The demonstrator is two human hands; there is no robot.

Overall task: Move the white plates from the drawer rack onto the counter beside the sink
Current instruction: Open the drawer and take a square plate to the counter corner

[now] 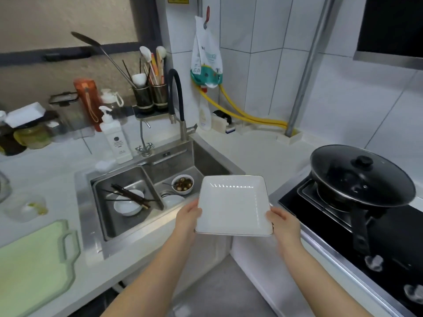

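A square white plate (233, 205) with a thin gold rim is held level in the air over the corner where the sink (196, 154) meets the white counter (258, 154). My left hand (187, 217) grips its left edge, thumb on top. My right hand (282, 221) grips its right edge in the same way. The drawer rack is out of view.
The sink holds a bowl of brown food (182, 184), a white bowl (129, 204) with chopsticks and another small dish. A lidded black wok (359, 175) sits on the stove at right. A green cutting board (32, 268) lies at left. Faucet (177, 104) and bottles stand behind.
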